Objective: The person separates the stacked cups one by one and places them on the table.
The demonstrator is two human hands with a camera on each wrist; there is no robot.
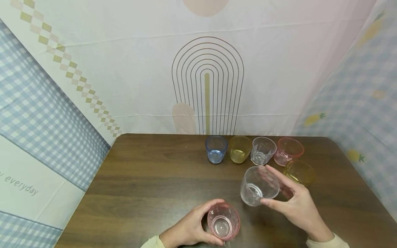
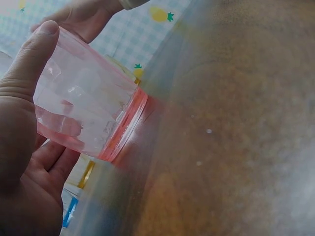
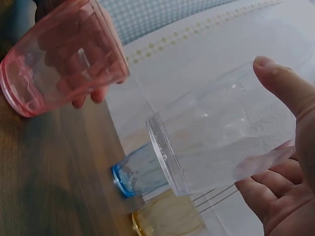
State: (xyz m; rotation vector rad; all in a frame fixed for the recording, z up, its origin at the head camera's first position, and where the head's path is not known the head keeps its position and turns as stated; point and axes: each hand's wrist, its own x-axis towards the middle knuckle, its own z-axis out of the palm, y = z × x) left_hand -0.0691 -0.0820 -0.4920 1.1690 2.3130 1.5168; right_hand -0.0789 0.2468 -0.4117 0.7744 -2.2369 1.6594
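Near the front of the table, my left hand point(image 1: 193, 225) grips a pink cup point(image 1: 224, 222) round its side, fingers and thumb on opposite walls. The left wrist view shows that pink cup point(image 2: 88, 98) with its thick red base close to the tabletop; whether it touches is hard to tell. To the right and a little farther back, my right hand point(image 1: 296, 203) holds a clear cup point(image 1: 260, 186) between thumb and fingers. In the right wrist view this clear cup point(image 3: 221, 132) is tilted, its base clear of the table. Both cups look see-through.
Along the back edge stand a blue cup point(image 1: 216, 150), a yellow cup point(image 1: 240, 150), a clear faceted cup point(image 1: 263, 151) and a pink cup point(image 1: 288, 151). Another yellow cup point(image 1: 299, 172) sits nearer, behind my right hand. The brown table point(image 1: 139, 186) meets a patterned cloth point(image 1: 139, 75).
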